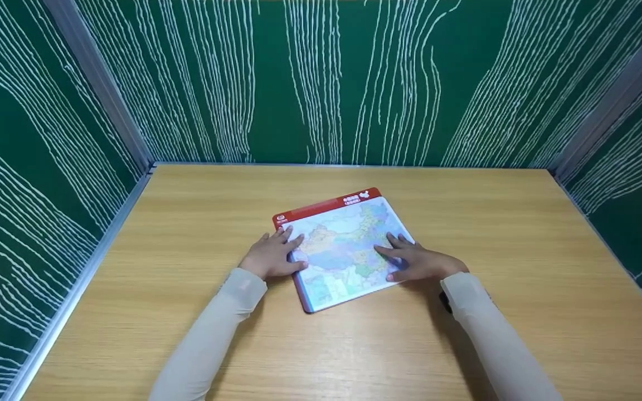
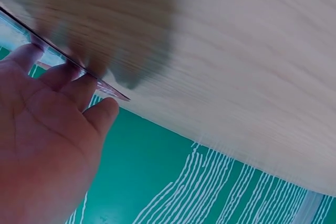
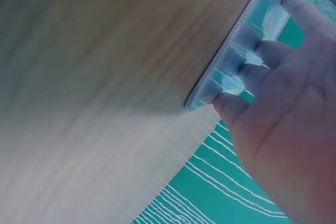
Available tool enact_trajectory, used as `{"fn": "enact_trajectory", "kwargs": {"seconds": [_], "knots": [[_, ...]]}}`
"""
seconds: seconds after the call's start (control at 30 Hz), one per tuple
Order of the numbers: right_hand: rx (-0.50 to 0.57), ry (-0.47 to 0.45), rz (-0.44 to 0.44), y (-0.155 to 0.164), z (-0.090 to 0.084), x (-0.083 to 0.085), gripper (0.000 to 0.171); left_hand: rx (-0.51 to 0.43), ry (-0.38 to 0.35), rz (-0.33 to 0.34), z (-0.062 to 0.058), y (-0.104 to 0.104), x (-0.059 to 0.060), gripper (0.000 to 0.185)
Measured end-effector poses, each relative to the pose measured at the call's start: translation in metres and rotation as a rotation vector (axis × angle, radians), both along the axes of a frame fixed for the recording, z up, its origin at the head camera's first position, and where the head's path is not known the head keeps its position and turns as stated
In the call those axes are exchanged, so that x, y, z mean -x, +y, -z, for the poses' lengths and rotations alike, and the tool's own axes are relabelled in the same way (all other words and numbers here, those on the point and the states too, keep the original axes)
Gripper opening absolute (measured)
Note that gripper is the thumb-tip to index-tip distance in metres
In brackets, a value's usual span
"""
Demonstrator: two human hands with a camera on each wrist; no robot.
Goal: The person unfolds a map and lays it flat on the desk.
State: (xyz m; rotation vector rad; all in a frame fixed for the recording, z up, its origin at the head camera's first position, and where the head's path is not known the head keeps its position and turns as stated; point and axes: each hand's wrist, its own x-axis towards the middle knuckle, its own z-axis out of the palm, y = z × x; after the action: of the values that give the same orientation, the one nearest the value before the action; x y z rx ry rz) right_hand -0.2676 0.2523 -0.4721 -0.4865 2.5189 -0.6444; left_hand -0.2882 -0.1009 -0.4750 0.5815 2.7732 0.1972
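- Your left hand [image 1: 270, 257] lies flat on the left edge of the map board [image 1: 343, 248]; its fingers [image 1: 287, 236] are straight and spread, pressing down rather than curling round anything; the left wrist view shows the fingertips [image 2: 79, 85] against the board's edge [image 2: 107, 88].
- Your right hand [image 1: 418, 262] rests on the board's right part; its fingers [image 1: 393, 245] are stretched out and slightly fanned, flat on the printed map; the right wrist view shows them [image 3: 262, 56] laid on the pale board [image 3: 231, 61] near its corner.
- Both forearms come in from the near edge in pale sleeves [image 1: 209, 340]; the two hands sit well apart, with the map between them.
- The map board lies flat at the middle of the table [image 1: 521, 250], turned a little askew; its red strip [image 1: 326, 205] faces the far side.
- The table is light wood grain; green panels [image 1: 321, 78] with white wavy lines close it in at the back and on both sides, joined by metal corner strips [image 1: 98, 83].
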Motion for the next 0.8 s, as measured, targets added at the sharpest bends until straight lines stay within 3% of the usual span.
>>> {"fn": "enact_trajectory", "kwargs": {"seconds": [0.4,0.8], "knots": [[0.038,-0.022,0.016,0.004,0.0,0.011,0.08,0.021,0.023,-0.003,0.0,0.006,-0.01,0.08],[0.046,-0.039,0.013,0.004,0.001,0.016,0.077,0.023,0.014,-0.014,0.0,0.01,-0.011,0.08]]}}
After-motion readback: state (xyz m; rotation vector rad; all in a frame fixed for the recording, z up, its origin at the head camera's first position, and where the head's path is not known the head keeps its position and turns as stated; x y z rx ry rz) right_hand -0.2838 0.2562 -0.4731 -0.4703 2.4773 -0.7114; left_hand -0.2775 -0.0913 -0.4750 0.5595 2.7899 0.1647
